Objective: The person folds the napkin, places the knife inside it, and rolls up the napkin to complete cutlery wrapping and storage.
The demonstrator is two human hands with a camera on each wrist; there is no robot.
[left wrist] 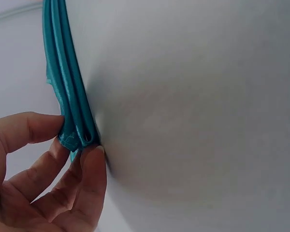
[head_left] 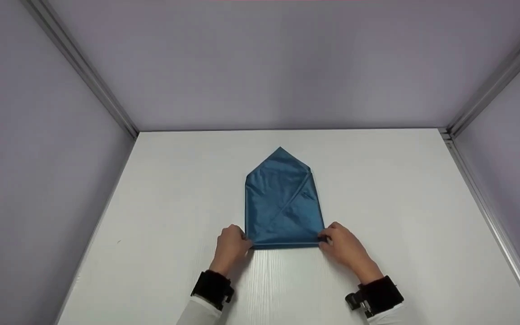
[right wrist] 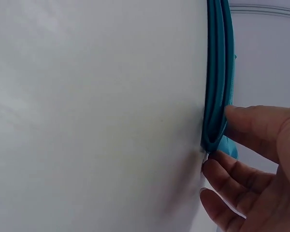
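Observation:
A blue cloth (head_left: 282, 203) lies folded on the white table (head_left: 160, 203), pointed at its far end and straight along its near edge. My left hand (head_left: 230, 246) pinches the cloth's near left corner; in the left wrist view the folded cloth (left wrist: 70, 111) sits between thumb and fingers (left wrist: 89, 179). My right hand (head_left: 345, 246) pinches the near right corner, and the right wrist view shows the layered cloth (right wrist: 217, 96) held between the thumb and the fingers (right wrist: 232, 179).
Pale walls close in the table on the left, the back and the right, with metal rails (head_left: 490, 212) along the corners. Black wrist bands (head_left: 212, 289) sit on both forearms.

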